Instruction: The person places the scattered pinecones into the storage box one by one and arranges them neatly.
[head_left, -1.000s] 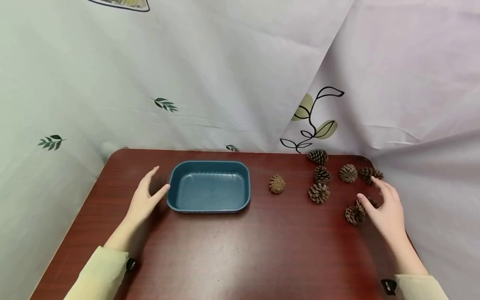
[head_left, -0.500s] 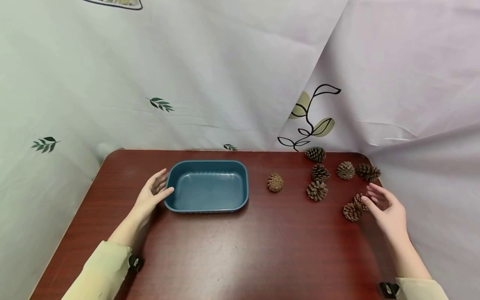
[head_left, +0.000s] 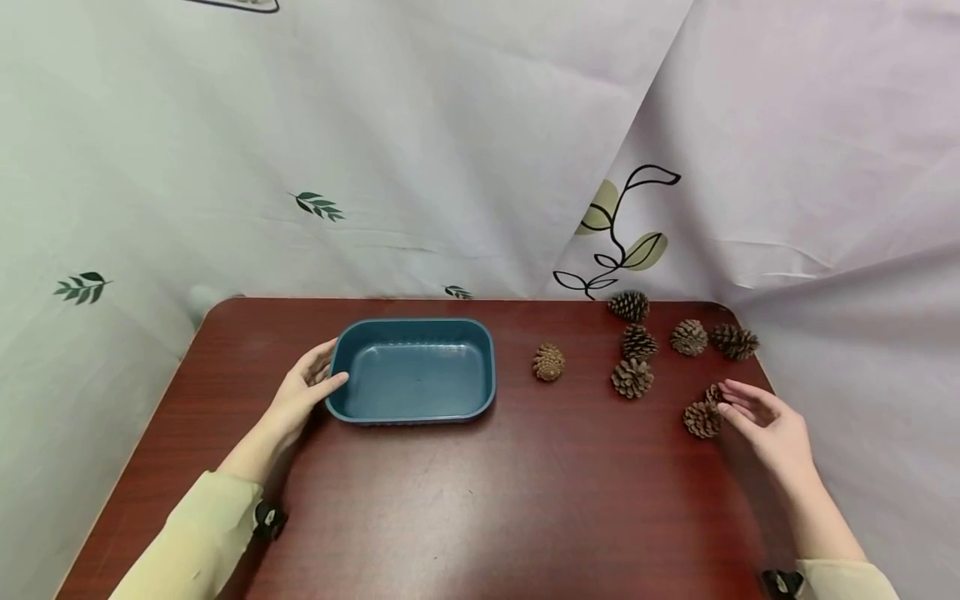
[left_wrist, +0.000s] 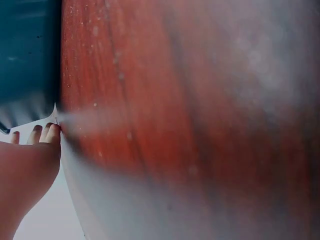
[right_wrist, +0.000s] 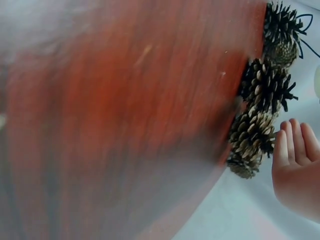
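A dark blue rectangular plastic tray [head_left: 420, 398] stands on the left half of the table in the head view. My left hand [head_left: 300, 393] grips its left side, thumb over the rim and the other fingers along the outer wall. On the right, my right hand [head_left: 772, 425] reaches two pine cones that lie together. Its fingertips and thumb are right at the rear pine cone [head_left: 712, 393], partly covering it. The front pine cone [head_left: 702, 420] lies just left of the thumb. The right wrist view shows the fingers [right_wrist: 297, 142] fairly straight beside a pine cone [right_wrist: 251, 134].
A lone pine cone [head_left: 549, 363] lies right of the tray. Several more sit toward the back right, among them a lighter pine cone [head_left: 689, 337] and a pine cone by the table corner [head_left: 735, 342]. A pale patterned cloth [head_left: 465, 150] hangs behind the reddish-brown table [head_left: 525, 500].
My left hand has moved right from beside the tray and taken hold of its left side. My right hand has drawn its thumb and fingers closer together at the rear pine cone.
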